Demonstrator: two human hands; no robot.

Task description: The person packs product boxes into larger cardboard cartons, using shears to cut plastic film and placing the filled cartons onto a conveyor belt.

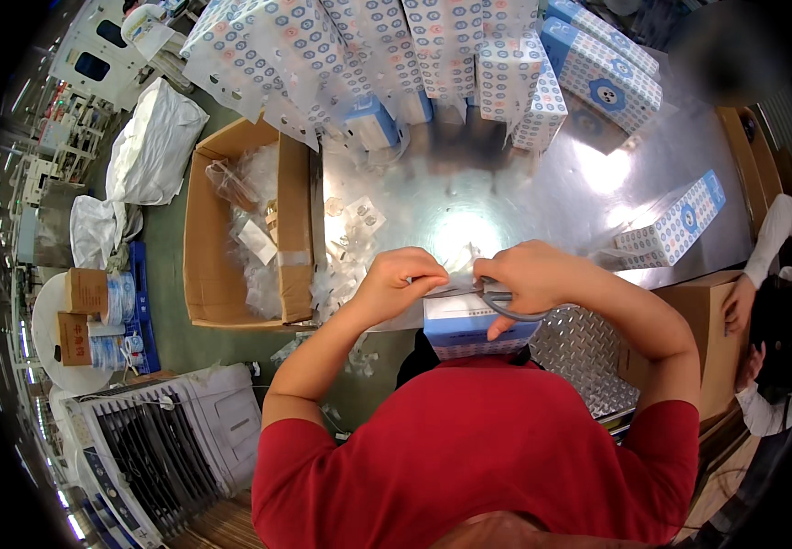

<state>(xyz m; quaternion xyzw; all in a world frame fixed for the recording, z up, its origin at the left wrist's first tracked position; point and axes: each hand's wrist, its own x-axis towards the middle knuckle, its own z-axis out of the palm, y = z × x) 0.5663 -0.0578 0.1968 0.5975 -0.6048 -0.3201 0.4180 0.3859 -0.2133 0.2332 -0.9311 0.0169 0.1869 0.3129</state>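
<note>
A blue and white package (476, 322) is at the table's near edge, close against my body. My right hand (529, 274) is closed on scissors with grey handles (522, 316). The blades point left across the package's top, toward my left hand. My left hand (403, 282) pinches with thumb and forefinger at the package's upper left. What lies between those fingertips is too small to make out. A bit of clear plastic (463, 263) shows between my two hands.
Tall patterned packages (446, 46) crowd the far side of the metal table (387, 197). Another package (675, 224) lies at the right. Plastic scraps (346, 242) cover the table's left edge, beside an open cardboard box (202, 256). Another person's hand (739, 302) is at the far right, by a carton (702, 339).
</note>
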